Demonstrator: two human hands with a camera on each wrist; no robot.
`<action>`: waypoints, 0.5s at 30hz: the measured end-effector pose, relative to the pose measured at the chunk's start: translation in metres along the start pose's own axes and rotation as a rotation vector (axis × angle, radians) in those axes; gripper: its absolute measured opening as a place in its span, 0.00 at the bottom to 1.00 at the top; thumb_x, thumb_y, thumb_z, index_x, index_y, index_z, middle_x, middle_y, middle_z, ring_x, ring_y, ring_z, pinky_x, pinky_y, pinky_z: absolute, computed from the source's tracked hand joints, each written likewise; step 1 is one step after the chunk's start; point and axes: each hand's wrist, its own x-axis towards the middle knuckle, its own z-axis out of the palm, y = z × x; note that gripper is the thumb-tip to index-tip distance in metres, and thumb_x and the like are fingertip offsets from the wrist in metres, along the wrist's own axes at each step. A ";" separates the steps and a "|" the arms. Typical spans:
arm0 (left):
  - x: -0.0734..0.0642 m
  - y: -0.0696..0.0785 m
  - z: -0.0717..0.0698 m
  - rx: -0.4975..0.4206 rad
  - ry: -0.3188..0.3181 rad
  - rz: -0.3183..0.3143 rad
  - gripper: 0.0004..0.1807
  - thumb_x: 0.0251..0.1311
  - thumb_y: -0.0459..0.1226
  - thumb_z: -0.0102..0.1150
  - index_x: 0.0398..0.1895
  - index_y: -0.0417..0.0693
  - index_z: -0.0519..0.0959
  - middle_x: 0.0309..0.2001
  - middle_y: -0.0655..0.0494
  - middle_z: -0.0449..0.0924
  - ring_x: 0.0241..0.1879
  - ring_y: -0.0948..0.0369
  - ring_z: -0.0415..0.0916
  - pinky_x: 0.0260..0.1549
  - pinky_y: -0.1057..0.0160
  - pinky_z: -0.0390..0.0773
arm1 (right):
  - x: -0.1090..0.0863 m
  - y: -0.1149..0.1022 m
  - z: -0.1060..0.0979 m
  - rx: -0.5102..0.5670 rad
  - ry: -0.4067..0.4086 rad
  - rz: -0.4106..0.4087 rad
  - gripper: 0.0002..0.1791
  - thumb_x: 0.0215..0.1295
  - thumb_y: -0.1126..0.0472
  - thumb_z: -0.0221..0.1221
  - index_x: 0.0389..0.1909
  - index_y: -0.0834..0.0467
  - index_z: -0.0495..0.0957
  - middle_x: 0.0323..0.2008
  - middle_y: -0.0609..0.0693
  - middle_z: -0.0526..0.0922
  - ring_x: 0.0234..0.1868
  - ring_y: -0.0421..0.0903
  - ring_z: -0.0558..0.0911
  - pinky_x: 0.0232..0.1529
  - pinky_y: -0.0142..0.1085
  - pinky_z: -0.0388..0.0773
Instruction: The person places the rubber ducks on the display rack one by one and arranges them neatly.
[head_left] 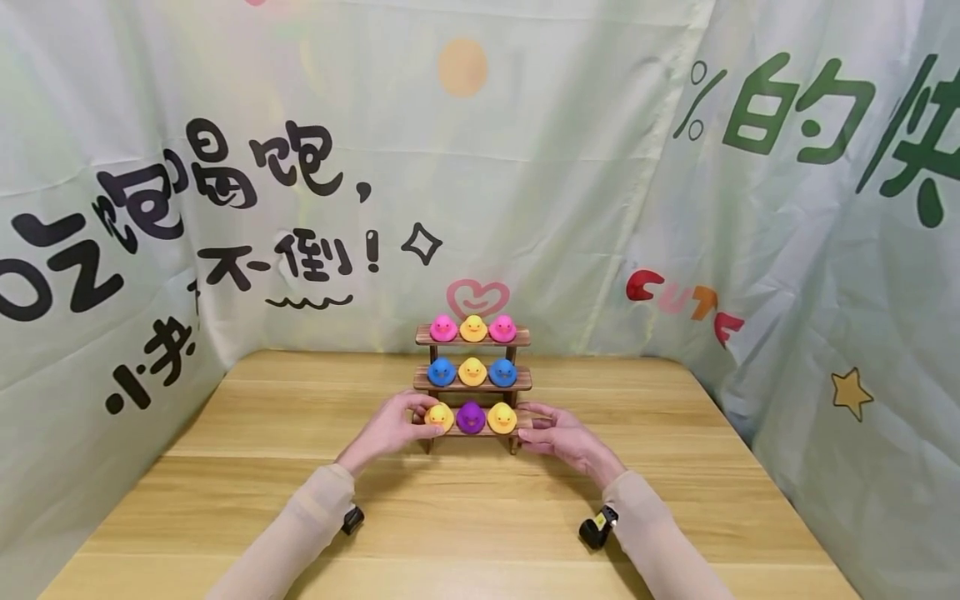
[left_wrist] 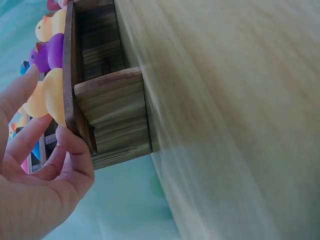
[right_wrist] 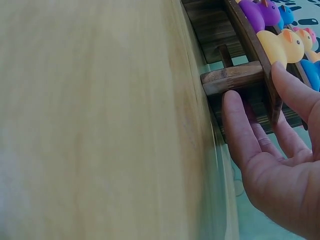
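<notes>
A three-tier wooden display stand [head_left: 472,385] holds toy ducks in rows, pink and yellow on top, blue and yellow in the middle. On the lowest shelf a purple duck [head_left: 471,418] sits between two yellow ones. My left hand [head_left: 393,427] pinches the left yellow duck [left_wrist: 49,95] between thumb and finger, with other fingertips at the shelf's end. At the opposite end, my right hand [head_left: 566,437] holds the stand by its lowest shelf. The right yellow duck [right_wrist: 280,46] is close beside its fingers; exact fingertip contact is partly hidden.
The stand rests on a wood-grain table [head_left: 472,517], toward its back edge. Behind and at both sides hangs a pale printed cloth [head_left: 525,208]. A small black device [head_left: 597,527] is strapped at the right wrist, with another [head_left: 352,520] at the left.
</notes>
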 end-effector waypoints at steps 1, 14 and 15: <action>0.000 0.000 0.000 -0.002 0.000 -0.001 0.20 0.49 0.45 0.75 0.46 0.51 0.84 0.39 0.59 0.81 0.40 0.61 0.76 0.41 0.60 0.74 | 0.000 0.000 0.000 0.000 -0.001 0.000 0.37 0.67 0.70 0.58 0.74 0.65 0.53 0.60 0.66 0.72 0.52 0.49 0.82 0.59 0.45 0.76; -0.001 -0.002 -0.003 -0.046 -0.031 0.021 0.23 0.48 0.46 0.76 0.48 0.50 0.82 0.40 0.58 0.82 0.43 0.59 0.76 0.45 0.53 0.76 | 0.001 -0.001 0.001 0.009 0.011 0.005 0.37 0.66 0.71 0.59 0.74 0.65 0.54 0.57 0.62 0.75 0.51 0.48 0.83 0.59 0.46 0.76; -0.001 -0.003 -0.004 -0.051 -0.034 0.021 0.24 0.48 0.46 0.76 0.49 0.51 0.82 0.40 0.58 0.82 0.43 0.59 0.77 0.46 0.51 0.76 | 0.000 -0.001 0.001 0.009 0.010 0.005 0.37 0.66 0.71 0.59 0.74 0.65 0.54 0.57 0.63 0.75 0.51 0.48 0.83 0.59 0.46 0.76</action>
